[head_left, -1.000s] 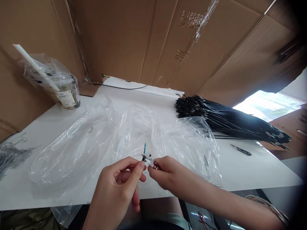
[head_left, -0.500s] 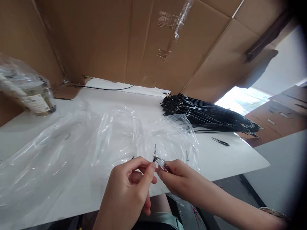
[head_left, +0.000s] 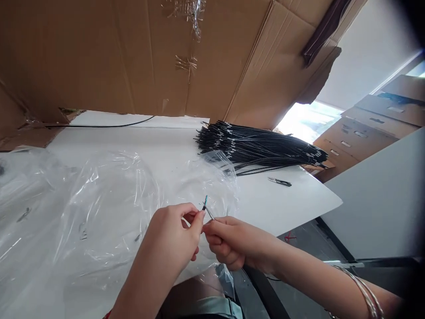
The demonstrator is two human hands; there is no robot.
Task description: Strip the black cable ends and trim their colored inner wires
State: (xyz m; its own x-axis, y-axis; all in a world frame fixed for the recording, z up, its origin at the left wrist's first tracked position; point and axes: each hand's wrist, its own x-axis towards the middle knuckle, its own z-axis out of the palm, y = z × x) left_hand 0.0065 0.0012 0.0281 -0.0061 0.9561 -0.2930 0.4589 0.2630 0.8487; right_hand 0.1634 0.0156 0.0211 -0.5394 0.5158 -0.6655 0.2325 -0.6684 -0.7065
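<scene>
Between the thumb and fingers of my left hand (head_left: pixel 181 237) is the end of a black cable (head_left: pixel 203 208), with teal-blue inner wires (head_left: pixel 206 199) showing at its tip. My right hand (head_left: pixel 227 241) is closed around small metal snips (head_left: pixel 209 212), whose pointed blades meet the cable just below the exposed wires. Both hands are close together over the clear plastic bag (head_left: pixel 109 190). The handles of the snips are mostly hidden inside my right fist.
A large bundle of black cables (head_left: pixel 259 141) lies at the back right of the white table (head_left: pixel 255 204). Another pair of snips (head_left: pixel 280 181) rests in front of it. A cardboard wall (head_left: pixel 133 57) rises behind, and stacked cartons (head_left: pixel 361 126) stand at the far right.
The view has swung right, so the jar on the left is out of sight. The snips have turned edge-on in my right hand, with their blades still at the cable end.
</scene>
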